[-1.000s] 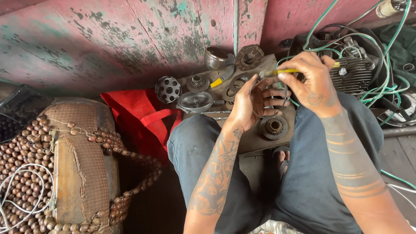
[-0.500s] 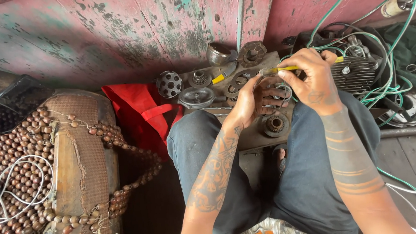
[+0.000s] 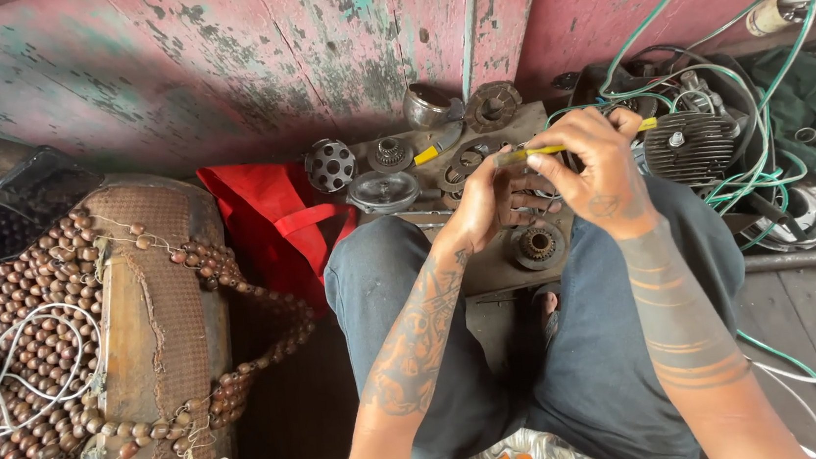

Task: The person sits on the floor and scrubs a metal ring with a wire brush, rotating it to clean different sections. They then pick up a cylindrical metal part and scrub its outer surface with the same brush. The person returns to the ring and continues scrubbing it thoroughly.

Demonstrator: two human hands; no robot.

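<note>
My left hand (image 3: 492,202) is cupped around a small round metal part (image 3: 540,186) with a wire ring, held over my knees. My right hand (image 3: 601,165) grips a thin yellow-handled tool (image 3: 541,151) like a pen, its tip pointing left onto the part near my left thumb. Both hands hover above a dark board (image 3: 495,269) that carries a toothed gear hub (image 3: 537,245), a round metal cover (image 3: 384,191), a perforated drum (image 3: 330,165) and other worn discs.
A red bag (image 3: 270,227) lies left of my knee. A wooden-bead seat cover (image 3: 35,351) with a white cable drapes a seat at left. A finned engine cylinder (image 3: 688,147) and green wires (image 3: 760,145) sit at right. A peeling pink wall (image 3: 265,55) stands behind.
The right hand with the yellow tool has slid slightly left and down, bringing its tip closer to the left thumb. The view has shifted a little.
</note>
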